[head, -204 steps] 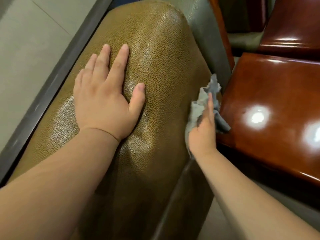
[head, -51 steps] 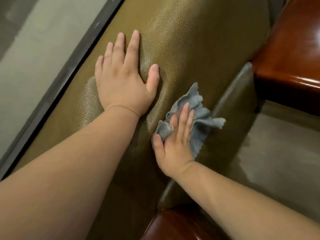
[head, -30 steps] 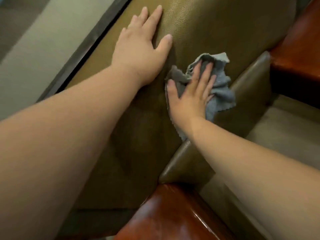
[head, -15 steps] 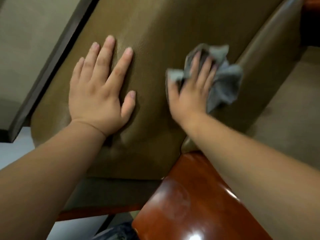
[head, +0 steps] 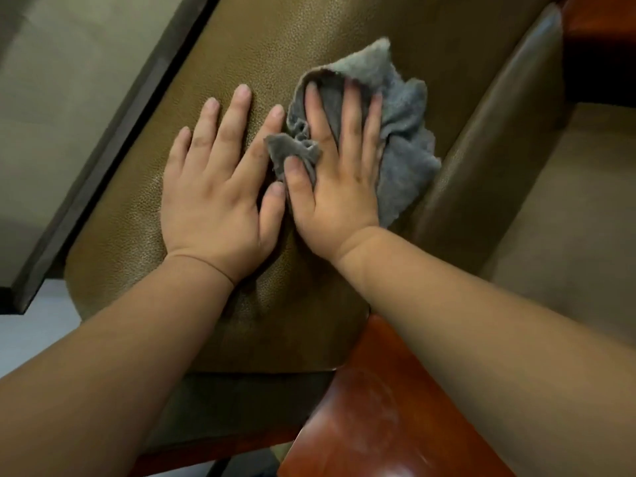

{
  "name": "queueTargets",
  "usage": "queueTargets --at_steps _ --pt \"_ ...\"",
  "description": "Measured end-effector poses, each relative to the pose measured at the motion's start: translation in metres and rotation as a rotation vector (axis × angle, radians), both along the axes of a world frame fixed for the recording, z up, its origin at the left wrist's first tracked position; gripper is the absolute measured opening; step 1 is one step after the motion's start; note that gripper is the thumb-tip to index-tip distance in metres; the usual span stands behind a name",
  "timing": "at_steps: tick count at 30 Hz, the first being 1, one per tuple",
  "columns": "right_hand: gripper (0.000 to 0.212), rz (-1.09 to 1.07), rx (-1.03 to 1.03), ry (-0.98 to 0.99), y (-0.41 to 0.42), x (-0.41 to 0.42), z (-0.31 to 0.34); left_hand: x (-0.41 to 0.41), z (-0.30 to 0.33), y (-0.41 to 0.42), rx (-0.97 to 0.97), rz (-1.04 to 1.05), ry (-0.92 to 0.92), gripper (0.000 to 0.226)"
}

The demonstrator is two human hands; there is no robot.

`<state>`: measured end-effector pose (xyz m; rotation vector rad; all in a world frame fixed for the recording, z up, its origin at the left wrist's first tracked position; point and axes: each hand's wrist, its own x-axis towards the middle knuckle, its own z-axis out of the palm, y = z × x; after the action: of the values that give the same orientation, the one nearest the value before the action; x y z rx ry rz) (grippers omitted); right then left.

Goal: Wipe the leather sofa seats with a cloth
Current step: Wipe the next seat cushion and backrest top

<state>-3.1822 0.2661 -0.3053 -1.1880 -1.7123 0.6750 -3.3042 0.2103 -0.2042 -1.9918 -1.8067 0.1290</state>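
Cloth (head: pixel 399 132) lies under flat right hand (head: pixel 335 180), beside left hand (head: pixel 220 187).

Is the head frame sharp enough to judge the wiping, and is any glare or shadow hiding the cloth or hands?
Head view: mostly sharp, leather cushion grain and grey cloth nap readable; slight softness at the right hand fingertips; left hand crisp. Mild sheen on the leather, faint glare on the wooden armrest at the bottom edge. Soft shadow between the hands, hiding nothing. Wide-angle stretch enlarges the forearms.
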Motion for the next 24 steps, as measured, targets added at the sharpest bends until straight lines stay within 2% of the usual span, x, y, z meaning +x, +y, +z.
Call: queueTargets --at_steps 2,4,8,10,12,16,18,20,22,24 --pt "0.068 -0.043 0.028 0.059 -0.008 -0.010 -0.005 -0.001 0.000 -0.001 0.003 -0.012 -0.019 0.067" --pt "0.067 0.013 -0.012 0.044 -0.046 -0.017 -0.020 -0.001 0.001 -0.001 0.006 -0.014 -0.021 0.066" --pt "0.076 0.297 -0.175 -0.140 -0.179 -0.027 -0.059 0.002 0.004 -0.002 -0.032 0.022 -0.021 0.068" --pt "0.075 0.321 -0.163 -0.296 -0.226 -0.031 -0.065 0.003 0.006 -0.005 -0.047 0.034 -0.013 0.069" --pt "0.078 0.281 -0.157 -0.301 -0.211 -0.036 -0.062 0.004 0.006 -0.004 -0.050 0.035 -0.001 0.069" --pt "0.069 -0.002 -0.421 0.069 -0.102 -0.036 -0.021 0.004 0.005 -0.004 -0.048 0.052 0.021 0.069" --pt "0.069 -0.089 -0.434 0.083 -0.085 -0.039 -0.009 0.002 0.004 -0.009 -0.045 0.070 0.027 0.068" --pt "0.071 0.032 -0.373 -0.023 -0.120 -0.038 -0.012 0.007 0.008 -0.008 -0.053 0.065 -0.009 0.066" --pt "0.075 0.253 -0.340 -0.183 -0.177 -0.029 -0.027 0.012 0.024 -0.007 -0.115 0.041 -0.149 0.061" --pt "0.078 0.377 -0.310 -0.270 -0.210 -0.020 -0.040 -0.006 0.045 -0.023 -0.223 0.055 -0.284 0.059"
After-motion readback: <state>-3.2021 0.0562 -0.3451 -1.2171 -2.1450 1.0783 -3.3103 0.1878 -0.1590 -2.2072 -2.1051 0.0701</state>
